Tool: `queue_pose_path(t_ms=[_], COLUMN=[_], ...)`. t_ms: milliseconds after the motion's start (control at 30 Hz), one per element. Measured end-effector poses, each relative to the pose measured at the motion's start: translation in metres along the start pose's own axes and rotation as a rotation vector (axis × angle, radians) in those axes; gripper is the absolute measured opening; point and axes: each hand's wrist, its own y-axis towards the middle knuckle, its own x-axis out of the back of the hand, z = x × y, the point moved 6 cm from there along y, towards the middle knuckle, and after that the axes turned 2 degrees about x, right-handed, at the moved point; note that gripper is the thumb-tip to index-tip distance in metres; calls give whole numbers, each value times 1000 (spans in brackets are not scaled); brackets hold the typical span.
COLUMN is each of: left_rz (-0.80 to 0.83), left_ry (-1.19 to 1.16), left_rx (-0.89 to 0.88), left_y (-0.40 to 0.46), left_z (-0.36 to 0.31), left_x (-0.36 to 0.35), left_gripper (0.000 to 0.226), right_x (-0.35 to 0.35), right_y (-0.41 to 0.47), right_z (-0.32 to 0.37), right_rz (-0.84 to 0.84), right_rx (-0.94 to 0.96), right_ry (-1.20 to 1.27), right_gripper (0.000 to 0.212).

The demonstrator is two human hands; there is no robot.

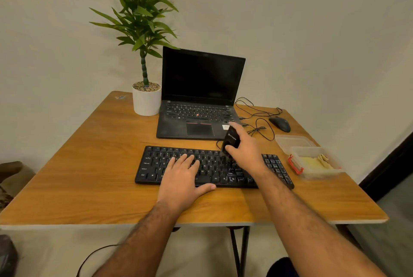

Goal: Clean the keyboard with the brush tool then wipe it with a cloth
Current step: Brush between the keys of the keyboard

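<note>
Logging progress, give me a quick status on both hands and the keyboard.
Left hand flat on keyboard, steadying. Right hand holds brush tool, bristles on keys. Cloth in container. Nothing in the way.

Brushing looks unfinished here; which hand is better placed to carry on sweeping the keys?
The right hand. It already grips the brush tool, bristles down on the keyboard. The left hand lies flat on the keys, apparently steadying it.

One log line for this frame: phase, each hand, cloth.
phase: brushing | left hand: flat on black keyboard | right hand: grips black brush tool, bristles on keys | yellow cloth: in clear plastic box
</note>
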Motion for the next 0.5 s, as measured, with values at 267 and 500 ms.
queue_pose_path(t_ms=[267,500], left_rz=[5,-18], left_ry=[-1,7], left_rx=[-9,7], left_y=[2,0], left_z=[0,-2], left_x=[0,1], left_gripper=[99,102], right_x=[25,8], right_y=[-8,-6], right_z=[-19,-10], right_rz=[-44,34], right_rx=[-79,-53], right_ry=[-68,161], right_gripper=[74,77])
